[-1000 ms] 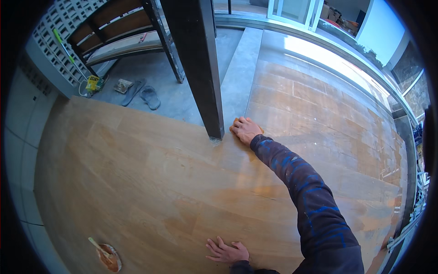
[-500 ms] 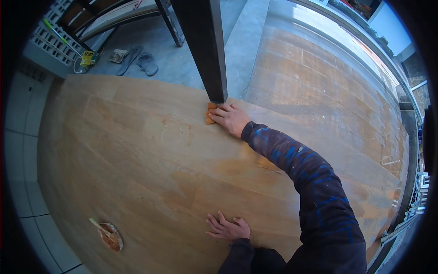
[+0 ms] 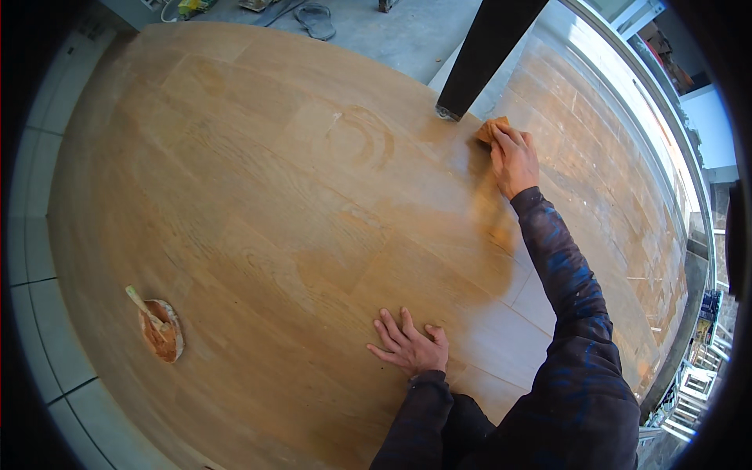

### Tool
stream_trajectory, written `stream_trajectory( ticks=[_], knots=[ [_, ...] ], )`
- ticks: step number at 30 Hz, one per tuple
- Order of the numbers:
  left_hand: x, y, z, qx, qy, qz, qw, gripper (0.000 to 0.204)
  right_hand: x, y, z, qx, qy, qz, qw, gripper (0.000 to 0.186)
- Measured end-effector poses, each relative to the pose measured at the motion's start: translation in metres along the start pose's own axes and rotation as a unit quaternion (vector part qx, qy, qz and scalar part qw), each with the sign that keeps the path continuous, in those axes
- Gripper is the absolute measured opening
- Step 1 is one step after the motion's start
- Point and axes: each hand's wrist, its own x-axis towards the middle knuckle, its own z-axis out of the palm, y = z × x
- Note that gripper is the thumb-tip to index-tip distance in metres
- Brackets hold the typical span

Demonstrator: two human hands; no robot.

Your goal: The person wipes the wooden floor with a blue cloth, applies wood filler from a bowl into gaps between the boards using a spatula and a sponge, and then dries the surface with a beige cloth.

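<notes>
My right hand (image 3: 515, 162) grips an orange sponge (image 3: 489, 127) on the wood-look tiled floor (image 3: 258, 196), just right of the foot of a black metal post (image 3: 489, 47). My left hand (image 3: 406, 345) rests palm-down near the lower middle, fingers spread and holding nothing. To its left, a shallow container (image 3: 163, 348) of orange-brown paste lies on the floor with a light-handled tool (image 3: 137, 301) in it. An orange-brown haze covers parts of the tiles, with a paler patch right of my left hand.
Grey concrete (image 3: 392, 39) lies beyond the tiled edge, with dark slippers (image 3: 317, 22) and small items at the top. Pale tiles (image 3: 35, 329) run down the left side. A glazed door frame (image 3: 627, 55) and pale metal pieces (image 3: 697, 380) are along the right.
The view has tipped down and turned. My right hand has moved the sponge around the post's foot, now back to its right. My left hand stays spread on the floor.
</notes>
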Motion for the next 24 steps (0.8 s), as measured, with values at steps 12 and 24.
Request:
stream_trajectory(
  ticks=[12,24],
  knots=[
    [-0.002,0.004,0.007,0.062,0.025,0.028,0.997,0.065,-0.051,-0.105,0.045,-0.038,-0.021,-0.008,0.999,0.053],
    [-0.002,-0.015,0.031,0.126,0.057,0.027,0.99,0.057,-0.243,0.084,-0.095,-0.151,0.025,0.198,0.968,0.049]
  ],
)
